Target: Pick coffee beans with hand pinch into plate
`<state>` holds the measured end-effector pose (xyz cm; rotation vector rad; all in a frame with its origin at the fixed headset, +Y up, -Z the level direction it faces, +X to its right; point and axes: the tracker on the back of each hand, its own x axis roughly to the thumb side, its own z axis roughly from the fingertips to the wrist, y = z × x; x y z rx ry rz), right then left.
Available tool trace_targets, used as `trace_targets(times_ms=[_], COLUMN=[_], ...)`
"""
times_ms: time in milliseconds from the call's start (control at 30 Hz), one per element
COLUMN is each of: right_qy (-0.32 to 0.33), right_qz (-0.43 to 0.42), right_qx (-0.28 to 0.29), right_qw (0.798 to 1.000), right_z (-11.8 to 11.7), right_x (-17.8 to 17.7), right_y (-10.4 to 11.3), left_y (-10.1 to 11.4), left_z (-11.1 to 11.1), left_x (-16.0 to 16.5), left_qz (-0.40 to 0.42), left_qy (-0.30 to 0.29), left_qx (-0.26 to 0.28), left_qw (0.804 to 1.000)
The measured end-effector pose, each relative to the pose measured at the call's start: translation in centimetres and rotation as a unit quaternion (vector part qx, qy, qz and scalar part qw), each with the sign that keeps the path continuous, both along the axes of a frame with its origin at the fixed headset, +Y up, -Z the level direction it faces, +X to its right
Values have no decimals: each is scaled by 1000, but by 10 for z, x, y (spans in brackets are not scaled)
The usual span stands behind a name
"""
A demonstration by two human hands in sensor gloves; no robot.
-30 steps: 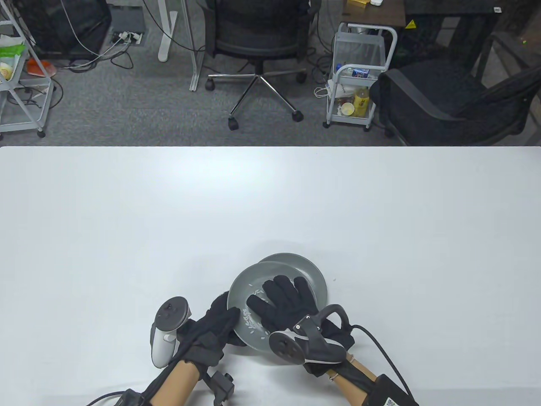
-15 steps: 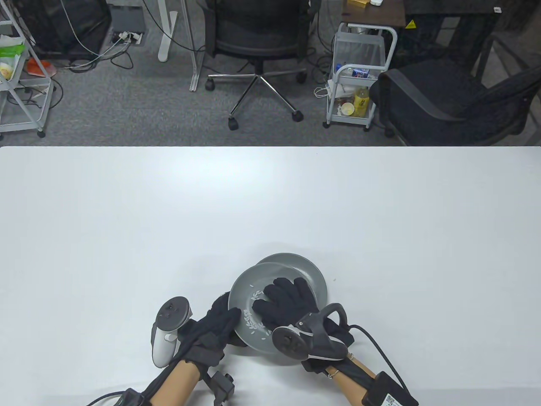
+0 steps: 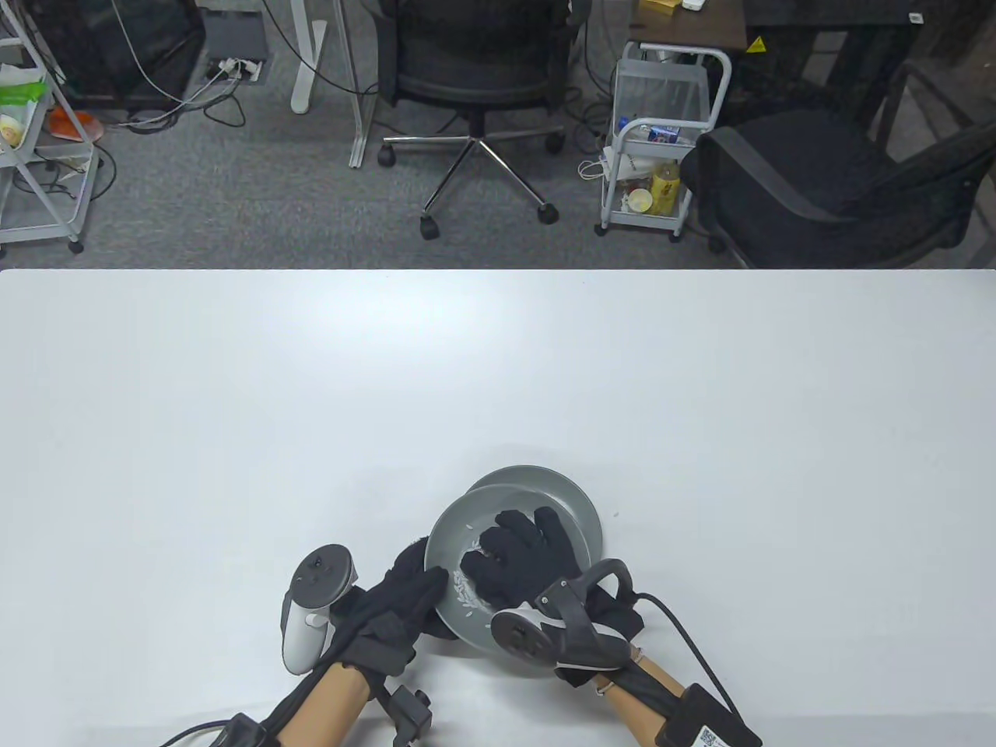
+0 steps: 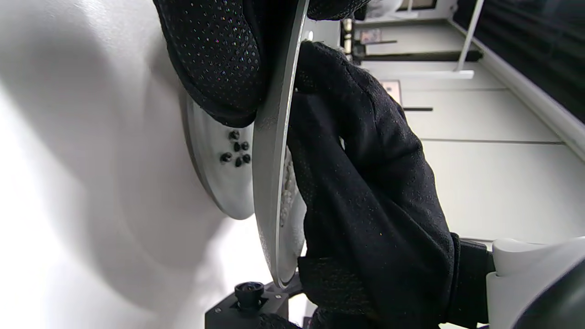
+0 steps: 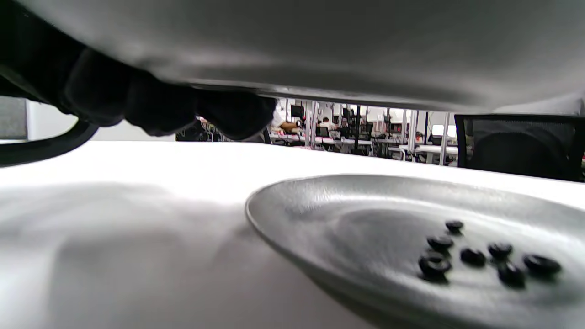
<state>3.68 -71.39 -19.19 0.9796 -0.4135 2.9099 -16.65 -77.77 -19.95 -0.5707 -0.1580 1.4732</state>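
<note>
A grey plate (image 3: 585, 506) lies on the table and holds several dark coffee beans (image 5: 475, 258), which also show in the left wrist view (image 4: 235, 153). My left hand (image 3: 405, 595) grips the left rim of a second grey plate (image 3: 451, 537) and holds it tilted just above the first. This upper plate carries white grains (image 3: 467, 595). My right hand (image 3: 513, 556) lies inside the upper plate with its fingers curled in over the grains. What is between its fingertips is hidden. The right wrist view looks under the upper plate (image 5: 320, 45).
The white table (image 3: 498, 373) stretches far and to both sides of the plates. A tiny speck (image 3: 616, 513) lies just right of the lower plate. Office chairs and a small cart (image 3: 661, 140) stand on the floor beyond the table's far edge.
My right hand's fingers have gone from spread flat in the upper plate to curled in, and the hand has drawn back toward me. The grains have gathered lower left. My left hand has barely moved.
</note>
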Motion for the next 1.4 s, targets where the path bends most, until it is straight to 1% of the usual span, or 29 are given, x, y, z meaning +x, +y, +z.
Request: trace_targets(times_ms=[133, 333, 467, 533, 633, 700, 733, 767, 800, 833, 900, 967, 1067, 1200, 1233, 1300, 1400], right_qy=[8, 12, 14, 14, -6, -32, -62, -81, -114, -131, -175, -207, -206, -191, -184, -177, -174], right_qz=[18, 22, 28, 24, -8, -41, -59, -66, -71, -70, -59, -36, 25, 91, 105, 112, 107], right_qx=[37, 36, 15, 24, 45, 66, 74, 76, 72, 67, 39, -6, -63, -82, -87, -73, -87], right_qw=[999, 999, 999, 999, 999, 996, 994, 992, 988, 987, 982, 978, 976, 974, 973, 975, 975], right_z=[5, 5, 4, 4, 1, -2, -7, -10, -15, -19, -30, -42, -51, -52, -52, -51, -50], right_x=[-3, -4, -3, -1, 9, 23, 37, 44, 57, 64, 80, 89, 87, 75, 72, 69, 68], right_y=[2, -2, -5, -2, 13, 26, 33, 34, 34, 33, 23, 8, -18, -36, -39, -41, -41], left_y=[2, 0, 1, 1, 2, 2, 1, 1, 0, 0, 0, 0, -1, -1, -1, -1, 0], left_z=[1, 1, 1, 1, 1, 2, 2, 1, 1, 1, 0, 0, -1, -2, -2, -2, -2], left_x=[1, 2, 0, -1, -5, -7, -8, -9, -10, -10, -12, -15, -19, -22, -23, -24, -25], left_qz=[-9, -16, -23, -19, -10, -17, -19, -18, -14, -11, -7, -4, 5, 13, 14, 15, 16], left_qy=[1, 4, 17, 23, 35, 49, 56, 58, 60, 62, 69, 79, 93, 105, 106, 110, 116], left_qx=[5, -2, -2, -2, -3, -7, -11, -14, -17, -19, -22, -24, -30, -35, -36, -35, -33], left_qw=[1000, 1000, 1000, 1000, 999, 999, 998, 998, 998, 998, 997, 997, 995, 994, 994, 993, 993])
